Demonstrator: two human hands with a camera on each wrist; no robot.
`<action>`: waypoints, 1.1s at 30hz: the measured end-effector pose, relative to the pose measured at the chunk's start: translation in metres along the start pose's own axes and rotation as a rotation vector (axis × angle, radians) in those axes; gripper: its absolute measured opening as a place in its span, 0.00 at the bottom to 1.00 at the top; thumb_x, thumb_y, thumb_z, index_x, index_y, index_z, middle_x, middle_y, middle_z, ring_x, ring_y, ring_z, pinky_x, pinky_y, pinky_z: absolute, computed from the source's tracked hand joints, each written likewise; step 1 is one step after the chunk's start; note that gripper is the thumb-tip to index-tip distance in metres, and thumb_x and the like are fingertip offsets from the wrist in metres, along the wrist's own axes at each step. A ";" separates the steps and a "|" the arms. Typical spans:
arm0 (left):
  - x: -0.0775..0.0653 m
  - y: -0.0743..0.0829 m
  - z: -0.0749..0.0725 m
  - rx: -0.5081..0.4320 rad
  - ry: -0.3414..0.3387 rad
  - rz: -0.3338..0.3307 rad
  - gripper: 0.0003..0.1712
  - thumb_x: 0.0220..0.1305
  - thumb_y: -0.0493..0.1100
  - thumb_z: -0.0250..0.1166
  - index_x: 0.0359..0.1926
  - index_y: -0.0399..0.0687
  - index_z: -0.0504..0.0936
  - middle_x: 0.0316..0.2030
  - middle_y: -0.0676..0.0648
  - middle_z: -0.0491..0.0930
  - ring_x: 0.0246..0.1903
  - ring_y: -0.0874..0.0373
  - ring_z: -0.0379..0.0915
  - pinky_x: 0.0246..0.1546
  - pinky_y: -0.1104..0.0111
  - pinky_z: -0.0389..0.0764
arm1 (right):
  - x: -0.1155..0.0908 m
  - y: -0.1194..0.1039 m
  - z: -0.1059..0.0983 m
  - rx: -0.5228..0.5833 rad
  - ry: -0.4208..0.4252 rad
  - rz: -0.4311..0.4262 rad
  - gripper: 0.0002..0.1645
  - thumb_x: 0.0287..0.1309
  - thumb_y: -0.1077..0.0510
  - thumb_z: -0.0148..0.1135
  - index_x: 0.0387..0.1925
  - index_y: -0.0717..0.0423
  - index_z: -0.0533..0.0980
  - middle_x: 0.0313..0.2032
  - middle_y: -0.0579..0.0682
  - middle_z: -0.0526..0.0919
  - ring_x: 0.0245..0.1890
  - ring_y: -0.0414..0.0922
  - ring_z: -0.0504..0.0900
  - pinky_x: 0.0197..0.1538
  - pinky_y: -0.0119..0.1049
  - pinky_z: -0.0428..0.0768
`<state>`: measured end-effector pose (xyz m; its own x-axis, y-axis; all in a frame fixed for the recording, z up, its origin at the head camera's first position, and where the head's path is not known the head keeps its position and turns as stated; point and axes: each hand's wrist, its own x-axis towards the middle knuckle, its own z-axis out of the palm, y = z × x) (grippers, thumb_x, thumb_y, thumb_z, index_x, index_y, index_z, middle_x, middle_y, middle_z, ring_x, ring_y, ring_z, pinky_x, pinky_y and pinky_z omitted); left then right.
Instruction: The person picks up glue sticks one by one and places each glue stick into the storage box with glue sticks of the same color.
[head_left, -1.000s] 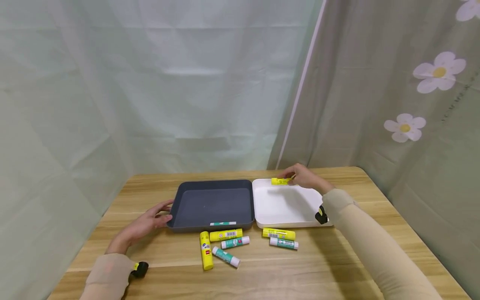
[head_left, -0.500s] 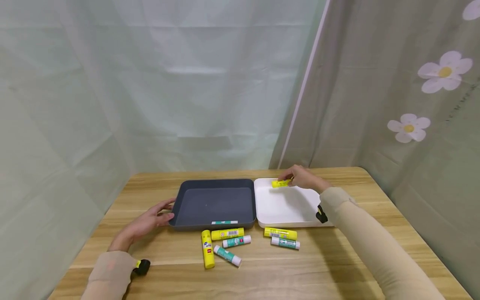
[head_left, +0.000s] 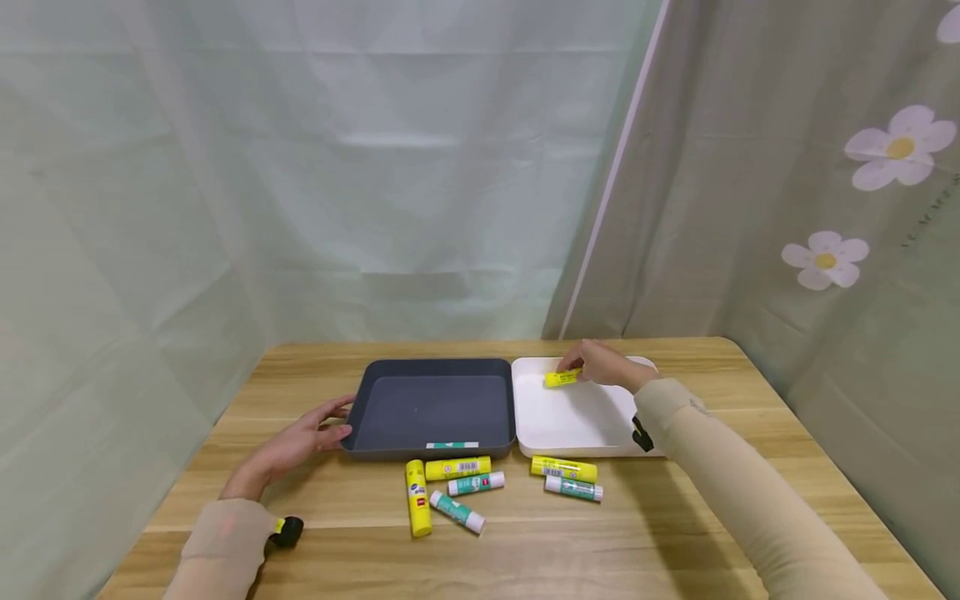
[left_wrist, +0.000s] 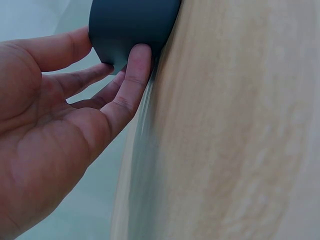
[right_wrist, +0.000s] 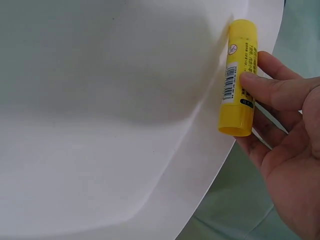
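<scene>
Right hand [right_wrist: 294, 155]: pinches yellow glue stick [right_wrist: 236, 90] at fingertips
White tray [head_left: 573, 423]: below that hand
Left hand [head_left: 302, 442]: spread, touching dark tray [head_left: 435, 408]

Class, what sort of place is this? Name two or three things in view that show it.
Probably a curtained-off indoor tabletop workspace: hanging sheets, one printed with pale flowers, stand behind and beside a wood-grain table, where glue sticks lie as if for craft or sorting work.
</scene>
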<state>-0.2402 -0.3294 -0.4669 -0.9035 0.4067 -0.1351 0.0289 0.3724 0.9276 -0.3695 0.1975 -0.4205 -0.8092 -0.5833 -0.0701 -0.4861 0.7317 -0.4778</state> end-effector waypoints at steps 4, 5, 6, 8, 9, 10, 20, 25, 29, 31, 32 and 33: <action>0.000 0.000 0.001 -0.010 0.002 -0.001 0.42 0.81 0.42 0.56 0.82 0.32 0.43 0.72 0.23 0.50 0.67 0.31 0.62 0.58 0.57 0.80 | 0.000 0.001 -0.001 0.000 0.000 -0.009 0.26 0.54 0.84 0.61 0.48 0.61 0.88 0.47 0.54 0.89 0.46 0.48 0.84 0.56 0.48 0.83; 0.000 0.000 0.001 -0.014 0.005 -0.005 0.42 0.81 0.43 0.57 0.82 0.32 0.44 0.73 0.23 0.51 0.68 0.31 0.62 0.58 0.58 0.80 | 0.000 0.001 0.000 0.000 0.003 -0.014 0.26 0.54 0.84 0.61 0.48 0.61 0.88 0.47 0.54 0.89 0.45 0.47 0.83 0.55 0.47 0.84; 0.001 -0.001 0.001 -0.017 0.007 -0.007 0.42 0.81 0.43 0.57 0.82 0.33 0.44 0.73 0.23 0.51 0.68 0.31 0.62 0.58 0.58 0.80 | 0.000 0.002 -0.001 0.001 0.004 -0.021 0.26 0.53 0.84 0.61 0.47 0.61 0.88 0.46 0.54 0.89 0.44 0.47 0.83 0.54 0.46 0.84; 0.002 -0.001 0.001 -0.012 0.003 -0.001 0.42 0.81 0.43 0.56 0.82 0.32 0.44 0.72 0.23 0.51 0.68 0.31 0.62 0.58 0.58 0.80 | -0.001 0.003 0.000 0.004 0.007 -0.029 0.26 0.52 0.84 0.61 0.47 0.62 0.88 0.44 0.53 0.89 0.42 0.46 0.82 0.51 0.44 0.84; 0.002 -0.001 0.001 -0.013 0.004 -0.002 0.42 0.81 0.43 0.56 0.82 0.32 0.44 0.73 0.23 0.51 0.68 0.31 0.62 0.58 0.58 0.80 | -0.002 0.004 0.001 0.003 0.008 -0.032 0.26 0.52 0.84 0.61 0.46 0.62 0.88 0.43 0.53 0.89 0.41 0.46 0.82 0.50 0.42 0.84; 0.003 -0.002 0.001 -0.013 0.005 -0.007 0.42 0.81 0.42 0.56 0.82 0.32 0.44 0.73 0.23 0.50 0.68 0.31 0.62 0.58 0.58 0.80 | -0.003 0.005 0.002 -0.001 0.009 -0.034 0.26 0.52 0.84 0.60 0.46 0.62 0.88 0.42 0.52 0.89 0.40 0.46 0.82 0.48 0.41 0.83; 0.002 0.000 0.001 0.003 0.010 -0.030 0.40 0.82 0.42 0.55 0.83 0.36 0.46 0.73 0.25 0.51 0.70 0.29 0.58 0.60 0.57 0.78 | -0.008 0.006 0.002 -0.051 0.004 -0.026 0.27 0.54 0.82 0.58 0.50 0.62 0.87 0.43 0.52 0.89 0.43 0.48 0.83 0.49 0.43 0.84; 0.002 0.001 0.000 -0.002 0.006 -0.028 0.41 0.82 0.42 0.55 0.83 0.37 0.45 0.74 0.25 0.50 0.70 0.29 0.58 0.60 0.57 0.78 | -0.008 0.001 -0.003 -0.065 0.005 -0.005 0.26 0.57 0.81 0.58 0.51 0.60 0.87 0.44 0.51 0.88 0.45 0.49 0.84 0.52 0.46 0.84; 0.002 0.002 0.000 0.006 -0.001 -0.021 0.41 0.82 0.43 0.55 0.83 0.36 0.44 0.73 0.25 0.51 0.69 0.30 0.59 0.59 0.60 0.79 | -0.009 0.000 -0.006 -0.075 0.002 -0.001 0.25 0.58 0.80 0.59 0.51 0.59 0.87 0.44 0.51 0.88 0.46 0.49 0.84 0.53 0.46 0.84; 0.002 0.002 0.000 0.006 -0.005 -0.018 0.41 0.82 0.44 0.55 0.82 0.35 0.44 0.73 0.24 0.50 0.69 0.30 0.59 0.58 0.61 0.79 | -0.011 -0.001 -0.007 -0.066 0.001 0.013 0.26 0.57 0.80 0.59 0.51 0.59 0.87 0.45 0.52 0.88 0.46 0.50 0.83 0.53 0.47 0.84; 0.002 0.002 0.000 0.006 -0.005 -0.017 0.42 0.82 0.44 0.55 0.82 0.35 0.44 0.73 0.24 0.50 0.69 0.30 0.59 0.58 0.61 0.79 | -0.012 -0.001 -0.008 -0.057 0.002 0.019 0.25 0.57 0.80 0.59 0.51 0.59 0.87 0.45 0.53 0.88 0.47 0.50 0.83 0.54 0.48 0.84; 0.002 0.002 0.000 0.001 -0.002 -0.022 0.41 0.82 0.43 0.55 0.83 0.36 0.44 0.73 0.25 0.51 0.69 0.30 0.59 0.59 0.60 0.79 | -0.012 -0.002 -0.009 -0.047 0.006 0.023 0.25 0.57 0.80 0.60 0.52 0.60 0.86 0.45 0.54 0.88 0.47 0.51 0.83 0.54 0.48 0.84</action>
<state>-0.2419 -0.3278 -0.4658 -0.9031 0.4001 -0.1559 0.0099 0.3823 0.9240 -0.3614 0.2066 -0.4106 -0.8223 -0.5641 -0.0749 -0.4822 0.7607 -0.4346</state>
